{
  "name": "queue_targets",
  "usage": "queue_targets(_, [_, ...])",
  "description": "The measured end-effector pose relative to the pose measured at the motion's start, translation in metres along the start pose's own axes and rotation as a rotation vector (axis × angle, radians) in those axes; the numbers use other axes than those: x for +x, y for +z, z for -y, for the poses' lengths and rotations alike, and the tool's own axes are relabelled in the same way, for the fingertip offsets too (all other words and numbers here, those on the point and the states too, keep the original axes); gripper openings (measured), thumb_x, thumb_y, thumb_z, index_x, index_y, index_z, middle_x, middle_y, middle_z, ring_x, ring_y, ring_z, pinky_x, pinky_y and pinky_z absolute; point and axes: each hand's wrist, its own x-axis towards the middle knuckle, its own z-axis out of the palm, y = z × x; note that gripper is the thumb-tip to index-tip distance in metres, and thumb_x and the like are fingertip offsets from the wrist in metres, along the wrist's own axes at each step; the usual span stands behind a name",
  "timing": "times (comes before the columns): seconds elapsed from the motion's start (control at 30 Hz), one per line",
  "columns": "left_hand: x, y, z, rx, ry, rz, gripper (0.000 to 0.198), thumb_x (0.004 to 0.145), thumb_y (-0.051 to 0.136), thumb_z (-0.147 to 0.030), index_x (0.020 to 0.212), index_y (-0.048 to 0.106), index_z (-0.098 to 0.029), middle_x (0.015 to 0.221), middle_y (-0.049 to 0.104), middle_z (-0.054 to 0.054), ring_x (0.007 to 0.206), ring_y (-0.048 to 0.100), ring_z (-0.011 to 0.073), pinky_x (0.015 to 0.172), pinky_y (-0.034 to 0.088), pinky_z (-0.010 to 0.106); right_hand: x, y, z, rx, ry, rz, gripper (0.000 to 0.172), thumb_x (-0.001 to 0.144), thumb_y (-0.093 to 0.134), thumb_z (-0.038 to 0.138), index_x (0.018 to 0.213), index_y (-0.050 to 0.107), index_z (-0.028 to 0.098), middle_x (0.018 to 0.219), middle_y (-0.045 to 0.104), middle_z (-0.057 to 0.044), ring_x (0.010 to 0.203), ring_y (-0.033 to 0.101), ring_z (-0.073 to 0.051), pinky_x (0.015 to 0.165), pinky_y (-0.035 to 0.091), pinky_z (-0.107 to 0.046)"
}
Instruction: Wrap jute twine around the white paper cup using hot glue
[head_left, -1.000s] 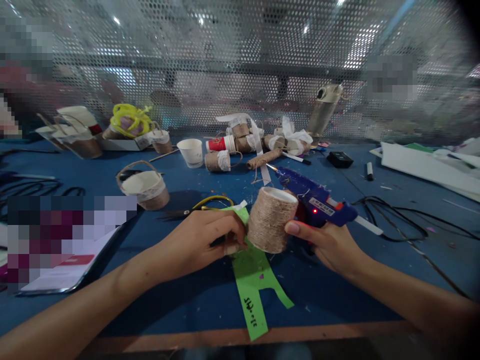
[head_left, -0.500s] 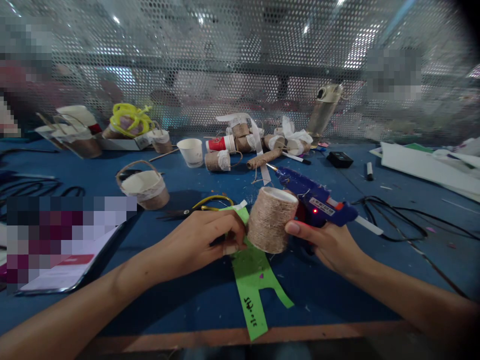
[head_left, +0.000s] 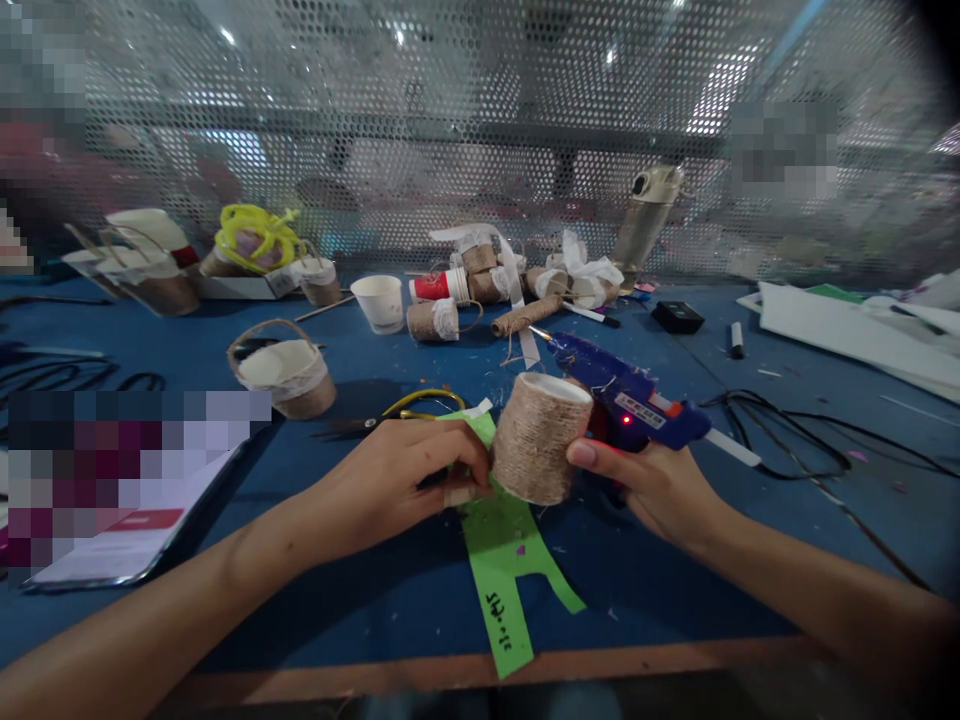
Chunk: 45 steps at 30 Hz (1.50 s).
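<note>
A paper cup wound in jute twine (head_left: 538,445), its white rim uppermost, is held tilted over the table. My right hand (head_left: 660,485) grips a blue hot glue gun (head_left: 600,375), its red light lit, and presses its thumb against the cup's right side. The gun's nozzle points up and left, apart from the cup. At the cup's lower left, my left hand (head_left: 427,465) is closed with curled fingertips; what they pinch, if anything, is hidden. Under both lies a cut green paper strip (head_left: 499,570) with black writing.
Yellow-handled scissors (head_left: 405,408) lie behind my left hand, near a twine-handled cup basket (head_left: 289,380). Farther back are a white paper cup (head_left: 377,305), a twine roll (head_left: 529,316) and several wrapped cups. The glue gun's black cord (head_left: 787,395) loops at right.
The view shifts very slightly. Both hands, the twine-wound cup and the glue gun keep nearly the same positions.
</note>
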Motion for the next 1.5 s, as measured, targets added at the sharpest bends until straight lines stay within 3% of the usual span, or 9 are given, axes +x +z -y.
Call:
queue_targets(0.23, [0.0003, -0.0005, -0.0011, -0.010, -0.085, 0.033, 0.012, 0.094, 0.063, -0.012, 0.091, 0.058, -0.022, 0.089, 0.072, -0.007, 0.081, 0.068, 0.0061, 0.075, 0.047, 0.013, 0.0002, 0.0009, 0.0003, -0.030, 0.005, 0.002, 0.051, 0.079, 0.083, 0.042, 0.127, 0.068, 0.032, 0.115, 0.079, -0.002, 0.122, 0.067, -0.029, 0.111, 0.049, -0.050])
queue_targets(0.47, [-0.0004, 0.0003, -0.0006, -0.009, -0.048, 0.001, 0.017, 0.089, 0.065, -0.006, 0.087, 0.057, -0.022, 0.086, 0.071, -0.008, 0.077, 0.066, 0.0056, 0.071, 0.046, 0.013, -0.0005, 0.0011, 0.0010, -0.037, -0.013, 0.027, 0.048, 0.080, 0.083, 0.042, 0.125, 0.069, 0.032, 0.110, 0.080, -0.001, 0.125, 0.065, -0.028, 0.113, 0.047, -0.048])
queue_targets(0.67, [-0.0006, 0.0000, -0.0004, -0.014, -0.028, 0.009, 0.009, 0.094, 0.064, -0.015, 0.089, 0.059, -0.022, 0.087, 0.072, -0.007, 0.079, 0.068, 0.0070, 0.073, 0.047, 0.015, -0.0005, 0.0005, 0.0056, -0.091, -0.008, 0.007, 0.052, 0.078, 0.084, 0.044, 0.126, 0.069, 0.032, 0.111, 0.080, -0.001, 0.124, 0.065, -0.029, 0.111, 0.048, -0.050])
queue_targets(1.03, [0.0013, -0.0021, -0.0021, -0.015, -0.036, 0.003, 0.010, 0.094, 0.063, -0.014, 0.088, 0.058, -0.022, 0.086, 0.071, -0.006, 0.078, 0.067, 0.0077, 0.072, 0.047, 0.016, -0.0023, 0.0001, 0.0009, -0.052, 0.004, 0.027, 0.043, 0.082, 0.081, 0.040, 0.123, 0.070, 0.031, 0.110, 0.080, -0.001, 0.129, 0.062, -0.028, 0.112, 0.047, -0.049])
queue_targets(1.5, [0.0023, -0.0034, -0.0048, 0.021, -0.008, -0.032, 0.008, 0.096, 0.062, -0.019, 0.088, 0.061, -0.021, 0.084, 0.074, -0.004, 0.078, 0.069, 0.0092, 0.072, 0.048, 0.017, -0.0024, -0.0003, -0.0001, -0.042, 0.009, 0.023, 0.046, 0.082, 0.081, 0.041, 0.126, 0.068, 0.032, 0.111, 0.080, -0.001, 0.124, 0.066, -0.028, 0.113, 0.047, -0.050])
